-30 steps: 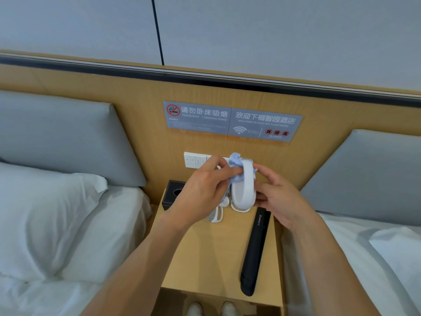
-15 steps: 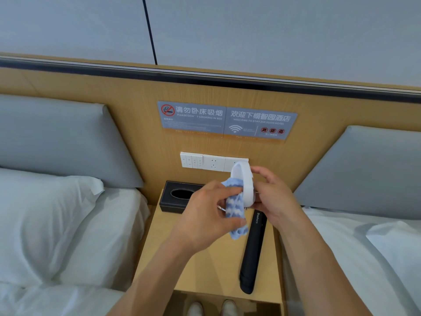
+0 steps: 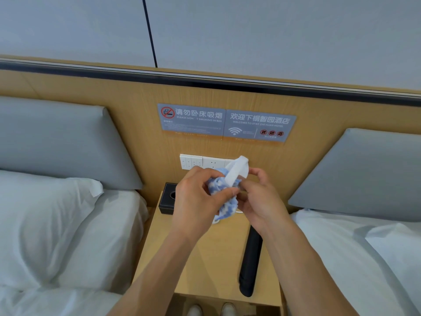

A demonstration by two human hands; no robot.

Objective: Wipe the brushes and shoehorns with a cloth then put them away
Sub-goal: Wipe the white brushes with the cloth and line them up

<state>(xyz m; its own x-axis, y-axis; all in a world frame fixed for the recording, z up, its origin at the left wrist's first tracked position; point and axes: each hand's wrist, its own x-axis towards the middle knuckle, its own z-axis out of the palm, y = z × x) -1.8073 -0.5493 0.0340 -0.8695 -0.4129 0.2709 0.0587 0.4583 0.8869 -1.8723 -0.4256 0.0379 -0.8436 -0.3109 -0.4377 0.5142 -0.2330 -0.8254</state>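
Above the wooden surface [image 3: 205, 258], the left hand [image 3: 196, 197] bunches a fluffy blue-and-white cloth [image 3: 224, 201], fingers curled tight round it. The right hand [image 3: 259, 199] pinches a smooth white plastic shoehorn [image 3: 237, 171], which tilts up toward 12 o'clock with the cloth pressed against its lower part. At 5 o'clock from the hands, a long matte black shoehorn [image 3: 250, 261] lies on the surface. At 9 o'clock sits a black tissue box [image 3: 165, 201]; its contents cannot be seen.

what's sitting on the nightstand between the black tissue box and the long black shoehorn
In the head view, both hands: the left hand grips the blue-and-white cloth, the right hand the white shoehorn, above that stretch.
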